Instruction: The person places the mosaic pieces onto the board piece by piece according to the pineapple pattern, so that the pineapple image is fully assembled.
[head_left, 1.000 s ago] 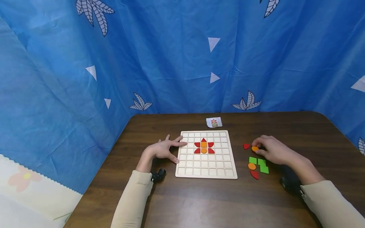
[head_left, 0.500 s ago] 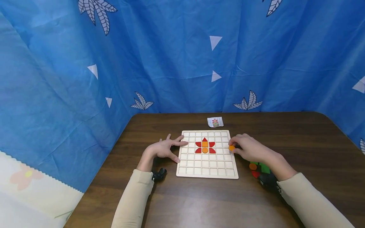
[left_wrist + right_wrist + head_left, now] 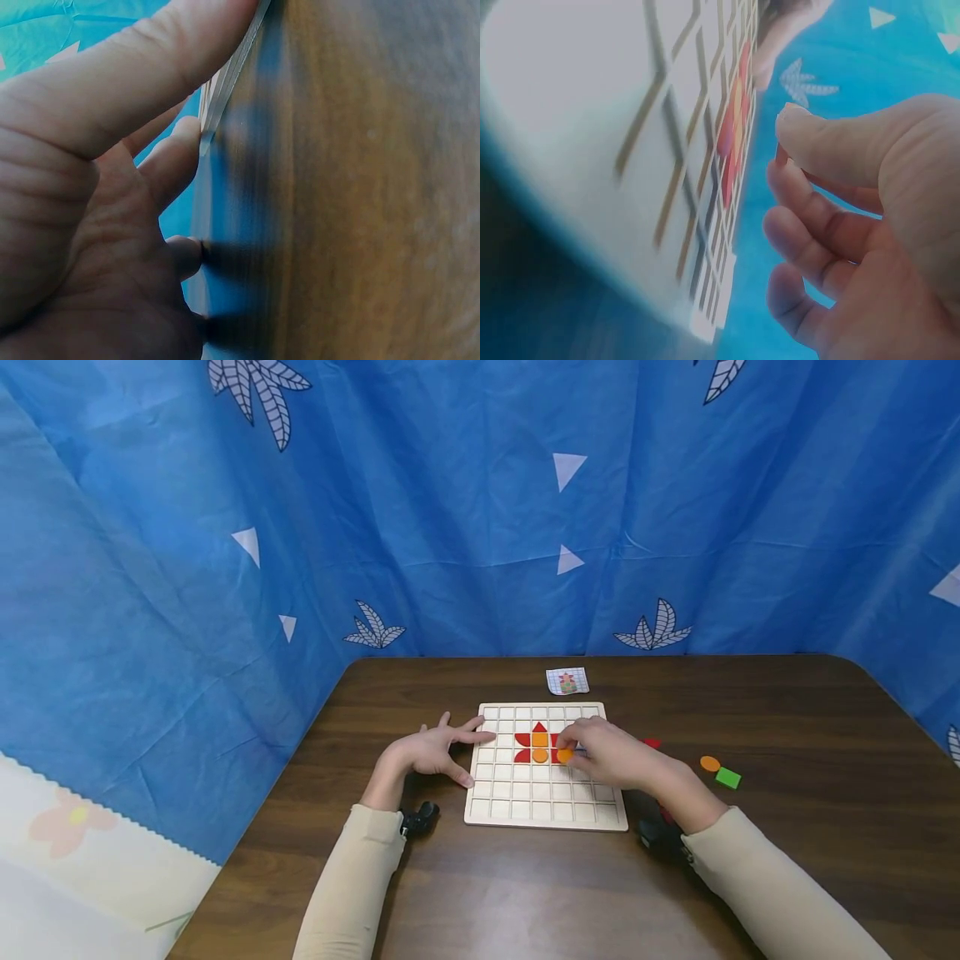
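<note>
My right hand (image 3: 618, 758) pinches an orange disc (image 3: 565, 757) between thumb and fingertips, over the red pieces right of the board's centre. In the right wrist view, the disc shows only as a thin edge (image 3: 781, 156) at the fingertips. A pale wooden grid board (image 3: 510, 802) lies on the table. On it are a red triangle (image 3: 539, 727), an orange square (image 3: 540, 740), another orange disc (image 3: 540, 756) and several red curved pieces (image 3: 522, 757). My left hand (image 3: 427, 751) rests with spread fingers at the board's left edge, thumb touching its side.
Right of the board lie a red piece (image 3: 652, 743), a loose orange disc (image 3: 709, 763) and a green piece (image 3: 727, 778); the right arm hides others. A small printed pattern card (image 3: 567, 681) lies behind the board. A blue curtain (image 3: 480, 527) hangs past the brown table (image 3: 480, 893).
My right hand has carried the orange disc left from the loose pieces to above the board. A loose orange disc and a green piece now lie farther right. The left hand stays put.
</note>
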{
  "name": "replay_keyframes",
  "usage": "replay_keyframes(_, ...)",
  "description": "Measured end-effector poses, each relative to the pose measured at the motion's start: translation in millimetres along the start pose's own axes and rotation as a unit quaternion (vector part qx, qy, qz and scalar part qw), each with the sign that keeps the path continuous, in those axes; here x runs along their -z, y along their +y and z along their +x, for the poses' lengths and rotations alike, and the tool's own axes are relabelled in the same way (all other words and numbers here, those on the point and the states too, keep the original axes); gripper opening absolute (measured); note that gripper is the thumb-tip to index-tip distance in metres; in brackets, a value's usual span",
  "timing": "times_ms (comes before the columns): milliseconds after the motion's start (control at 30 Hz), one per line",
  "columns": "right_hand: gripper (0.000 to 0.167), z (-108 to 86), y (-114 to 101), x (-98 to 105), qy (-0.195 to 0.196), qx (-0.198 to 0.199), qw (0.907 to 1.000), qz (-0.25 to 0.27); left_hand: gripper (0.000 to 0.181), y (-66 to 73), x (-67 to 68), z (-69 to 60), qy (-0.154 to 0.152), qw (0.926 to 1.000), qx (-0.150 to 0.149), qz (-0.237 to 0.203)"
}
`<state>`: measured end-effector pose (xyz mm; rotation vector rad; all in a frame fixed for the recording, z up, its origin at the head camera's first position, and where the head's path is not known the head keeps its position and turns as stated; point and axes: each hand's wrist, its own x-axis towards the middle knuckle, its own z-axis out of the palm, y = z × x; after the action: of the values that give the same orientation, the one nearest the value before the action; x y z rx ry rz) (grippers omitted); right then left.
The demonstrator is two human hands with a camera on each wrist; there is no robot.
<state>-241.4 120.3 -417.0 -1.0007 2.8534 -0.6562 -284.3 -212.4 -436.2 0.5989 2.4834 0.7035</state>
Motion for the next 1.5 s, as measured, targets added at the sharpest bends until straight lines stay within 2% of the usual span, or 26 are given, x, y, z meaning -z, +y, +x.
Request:
replay_keyframes(200,0.021,12.8,-20,-10,-0.018,0.001,0.9996,0.019,0.085,0.8,0.7,-0.8,-0.001,1.0,0.002,0.005)
replay_keyframes(400,0.016,23.4,-32,-22,-0.028,0.008,0.9994,0.016,0.085,2.0,0.9,-0.7,-0.002,1.0,0.0,0.007)
replay_keyframes(900,0.01,35.9,-37,-35,-0.018,0.035,0.9992,0.011,0.085,1.0,2.1,-1.3,0.001,0.9999,-0.001,0.012)
replay_keyframes(1100,0.02,28.6,-34,-33,-0.02,0.023,0.9994,0.017,0.085,1.8,0.1,-0.6,0.0,0.9999,-0.004,0.013)
replay_keyframes(1333,0.022,8.1,-21,-24,0.007,0.049,0.9987,0.01,0.085,3.3,-0.2,0.4,0.002,1.0,0.001,0.006)
replay_keyframes(1500,0.018,-8.0,-11,-17,0.006,0.017,0.9997,0.015,0.086,1.3,-0.4,0.3,0.002,0.9999,0.007,0.007)
